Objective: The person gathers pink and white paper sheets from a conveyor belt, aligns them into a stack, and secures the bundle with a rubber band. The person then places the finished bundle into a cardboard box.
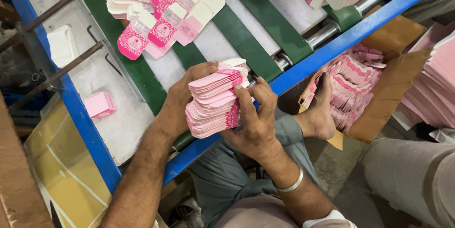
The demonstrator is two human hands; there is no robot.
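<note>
Both hands hold one thick stack [215, 97] of flat pink cards. Left hand [182, 96] is curled round the far side of the stack, fingers on top, closed tight on it. Right hand [256, 119] grips the near side, with the thumb pressed on the card edges, closed on it too. The stack sits between the two hands, just above the blue rail [327, 50] at the edge of the machine. The cards are thin and smooth, pale pink on the flat side, with dark pink and white bands at the ends. Their edges make many fine lines, like pages of a book.

A shiny silver bangle [293, 185] rings the right wrist.

Behind the hands, more cards [163, 17] lie spread out like fallen dominoes on the belts [246, 43]. The belts are green and flat, with pale grey strips between them. A round, shiny metal roller [327, 31] lies at the end of the belts.

A small pink pile [99, 104] sits alone on the pale grey side shelf. A white block [62, 45] rests farther up it.

A bare foot [320, 112] rests near a brown cardboard box [379, 104]. The box is full of pink cards with wavy edges. Tall stacks of pale pink sheets [433, 86] stand at the right.
</note>
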